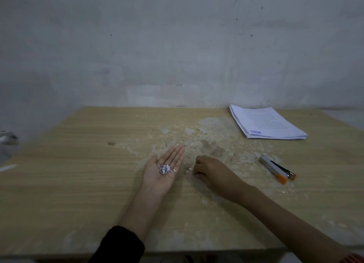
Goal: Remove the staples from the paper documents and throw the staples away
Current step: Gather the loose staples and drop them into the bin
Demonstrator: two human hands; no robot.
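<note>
1. Looking closest to me first, I see my black sleeve (120, 245) on the left arm, over the near edge of the wooden table (59, 193).
2. My left hand (157, 181) lies on the table with the palm up and the fingers straight and flat. A little pile of bits (165, 168) sits in the palm. They look like tiny paper scraps and, I think, staples, but they are too small for me to be sure.
3. My right hand (210, 170) is just beside it, knuckles up, with the fingers curled down to the table. It may be pinching one more bit, but I cannot tell if it holds anything.
4. A few small crumbs (188, 171) lie on the table between the two hands.
5. Further right lies a silver tool with orange ends (277, 169). No hand touches it.
6. Far back on the right, the stack of papers (266, 122) lies flat and neat, well apart from my hands.
7. My guess is that the pulling part is done and the picking up is nearly done. What is left is to gather the last crumbs and throw it all away. I see no bin.
</note>
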